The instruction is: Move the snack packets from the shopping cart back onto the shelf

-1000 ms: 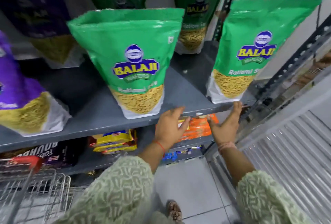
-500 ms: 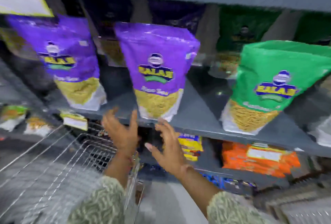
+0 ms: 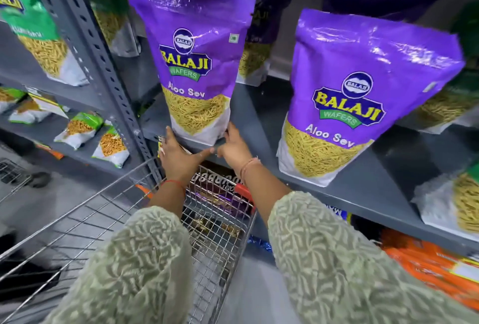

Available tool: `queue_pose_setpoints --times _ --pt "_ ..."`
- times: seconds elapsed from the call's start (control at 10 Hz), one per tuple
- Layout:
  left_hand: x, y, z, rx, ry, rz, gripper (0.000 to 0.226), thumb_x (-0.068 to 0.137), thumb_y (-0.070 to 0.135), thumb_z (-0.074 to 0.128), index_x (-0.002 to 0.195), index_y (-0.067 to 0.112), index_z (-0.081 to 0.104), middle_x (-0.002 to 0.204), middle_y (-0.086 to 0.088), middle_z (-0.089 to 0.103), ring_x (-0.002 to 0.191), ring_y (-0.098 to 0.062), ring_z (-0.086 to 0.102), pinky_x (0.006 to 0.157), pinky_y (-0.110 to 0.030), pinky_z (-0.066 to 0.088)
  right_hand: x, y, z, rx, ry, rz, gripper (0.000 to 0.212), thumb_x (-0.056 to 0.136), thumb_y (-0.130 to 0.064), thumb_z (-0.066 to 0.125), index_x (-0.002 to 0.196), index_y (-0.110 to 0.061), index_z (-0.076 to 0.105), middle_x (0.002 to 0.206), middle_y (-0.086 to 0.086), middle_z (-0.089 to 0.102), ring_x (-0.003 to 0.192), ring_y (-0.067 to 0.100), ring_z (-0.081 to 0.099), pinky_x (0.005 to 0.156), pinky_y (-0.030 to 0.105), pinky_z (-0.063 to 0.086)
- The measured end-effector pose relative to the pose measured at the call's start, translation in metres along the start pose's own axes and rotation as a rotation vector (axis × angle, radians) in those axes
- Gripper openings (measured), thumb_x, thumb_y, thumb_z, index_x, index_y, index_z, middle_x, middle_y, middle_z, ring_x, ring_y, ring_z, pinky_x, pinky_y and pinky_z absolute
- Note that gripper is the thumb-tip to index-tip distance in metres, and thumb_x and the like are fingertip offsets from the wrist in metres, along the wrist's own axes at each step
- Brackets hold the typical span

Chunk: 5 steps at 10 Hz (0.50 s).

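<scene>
A tall purple Aloo Sev packet (image 3: pixel 193 64) stands upright at the front edge of the grey shelf (image 3: pixel 344 198). My left hand (image 3: pixel 178 157) presses its fingertips against the packet's bottom left corner. My right hand (image 3: pixel 234 148) holds the bottom right corner, so both hands clasp the base. A second purple Aloo Sev packet (image 3: pixel 363 95) stands to the right on the same shelf. The wire shopping cart (image 3: pixel 103 209) is below my arms; I see no snack packet inside the part that shows.
A perforated grey upright post (image 3: pixel 98 59) divides the shelving. Green packets (image 3: pixel 31 25) and small snack bags (image 3: pixel 83 129) fill the left bay. Dark packs (image 3: pixel 217 186) and orange packs (image 3: pixel 427 266) lie on the lower shelf. More packets stand behind the purple ones.
The view swung left from the green packets to the purple ones. Both hands rose from below the shelf edge and closed around the base of the left purple packet.
</scene>
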<state>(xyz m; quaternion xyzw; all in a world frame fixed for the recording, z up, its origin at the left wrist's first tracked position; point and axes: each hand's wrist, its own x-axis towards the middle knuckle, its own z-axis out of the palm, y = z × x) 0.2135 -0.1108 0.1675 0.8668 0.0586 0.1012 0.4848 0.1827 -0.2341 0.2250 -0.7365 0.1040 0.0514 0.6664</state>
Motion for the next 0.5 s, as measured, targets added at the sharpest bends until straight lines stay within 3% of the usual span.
queue_pose_setpoints --times 0.1,0.3,0.4,0.5 --pt "-0.001 -0.001 0.004 -0.010 0.033 0.008 0.110 0.054 0.044 0.083 0.141 0.015 0.021 0.148 -0.014 0.033 0.138 -0.030 0.026 0.117 -0.049 0.016 -0.008 -0.002 -0.001 -0.005 -0.005 -0.012 0.076 0.071 0.019 0.039 0.138 -0.017 0.027 0.137 0.006 0.043 0.121 0.019 0.040 0.103 0.047 0.041" --pt "-0.004 0.010 -0.002 0.024 0.013 -0.028 0.104 0.059 0.042 0.080 0.140 0.013 0.022 0.147 -0.017 0.032 0.138 -0.033 0.025 0.117 -0.050 0.015 -0.029 -0.020 -0.005 -0.126 -0.062 -0.024 0.073 0.076 0.015 0.042 0.140 -0.014 0.020 0.146 0.015 0.034 0.131 0.032 0.036 0.100 0.044 0.041" --pt "-0.029 0.047 -0.013 -0.004 0.100 0.142 0.094 0.070 0.048 0.066 0.141 0.008 0.020 0.152 -0.017 0.025 0.143 -0.030 0.014 0.119 -0.046 0.010 -0.073 -0.040 -0.013 -0.282 0.026 -0.177 0.070 0.083 -0.004 0.054 0.141 -0.016 0.017 0.149 0.005 0.031 0.127 0.008 0.033 0.099 0.016 0.030" --pt "-0.064 0.106 -0.018 -0.166 0.266 0.452 0.078 0.081 0.057 0.045 0.142 0.016 0.019 0.153 0.000 0.016 0.144 -0.016 0.003 0.118 -0.035 0.002 -0.132 -0.067 -0.044 -0.385 0.267 -0.613 0.068 0.086 -0.033 0.051 0.141 -0.024 0.012 0.152 -0.010 0.009 0.139 -0.001 0.007 0.115 0.017 0.011"
